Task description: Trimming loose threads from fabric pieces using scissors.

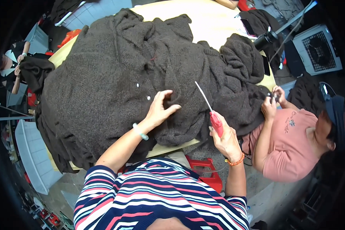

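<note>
Dark brown knitted fabric (88,88) lies heaped across the table before me. My left hand (158,110) rests at the heap with thumb and fingers apart, and I see nothing in its grasp. Two small white spots (148,98) show on the knit beside its fingers. In my right hand (227,141) is a red-handled tool (216,123) with a long, thin, pale shaft. That shaft points up and to the left over the fabric; whether its tip touches the knit I cannot tell.
A co-worker in a pink shirt (291,142) sits at the right, both hands on the fabric's edge. Another person (17,65) handles dark cloth at far left. A red stool (205,172), a white crate (34,157) and a black bottle (265,40) are around the yellow table (207,19).
</note>
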The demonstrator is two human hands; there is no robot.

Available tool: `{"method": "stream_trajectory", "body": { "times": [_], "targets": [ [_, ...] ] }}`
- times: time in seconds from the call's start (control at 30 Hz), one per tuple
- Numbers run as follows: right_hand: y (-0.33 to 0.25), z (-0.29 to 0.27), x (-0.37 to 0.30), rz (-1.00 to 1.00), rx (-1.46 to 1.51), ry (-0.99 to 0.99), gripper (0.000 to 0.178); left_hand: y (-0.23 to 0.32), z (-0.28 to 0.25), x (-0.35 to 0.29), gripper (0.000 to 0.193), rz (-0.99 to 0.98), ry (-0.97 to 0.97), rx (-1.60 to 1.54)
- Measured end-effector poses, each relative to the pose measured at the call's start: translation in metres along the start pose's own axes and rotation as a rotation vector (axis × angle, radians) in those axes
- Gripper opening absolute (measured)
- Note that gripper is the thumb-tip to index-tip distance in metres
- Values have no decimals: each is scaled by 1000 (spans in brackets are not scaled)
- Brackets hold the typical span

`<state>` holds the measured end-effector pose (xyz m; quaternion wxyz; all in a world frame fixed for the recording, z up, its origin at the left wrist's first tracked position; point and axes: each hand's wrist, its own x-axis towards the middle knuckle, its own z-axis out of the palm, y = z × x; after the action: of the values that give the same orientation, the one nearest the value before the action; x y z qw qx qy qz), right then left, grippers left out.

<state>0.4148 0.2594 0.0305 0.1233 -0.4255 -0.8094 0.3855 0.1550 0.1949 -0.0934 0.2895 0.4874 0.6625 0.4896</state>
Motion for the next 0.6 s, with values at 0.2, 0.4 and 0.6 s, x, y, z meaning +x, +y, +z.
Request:
{"method": "stream_trajectory", "body": {
  "times": [0.2,0.4,0.6],
  "targets": [
    [-15,19,-31,3,-16,48,48,-12,0,-16,23,-230,-82,-473],
    [-41,32,-59,82,-114,-49,45,5,-43,-42,24,-332,-51,-910],
    [-65,51,-74,95,-163,-189,46,-1,-44,-58,23,-282,-41,-604]
  ]
}}
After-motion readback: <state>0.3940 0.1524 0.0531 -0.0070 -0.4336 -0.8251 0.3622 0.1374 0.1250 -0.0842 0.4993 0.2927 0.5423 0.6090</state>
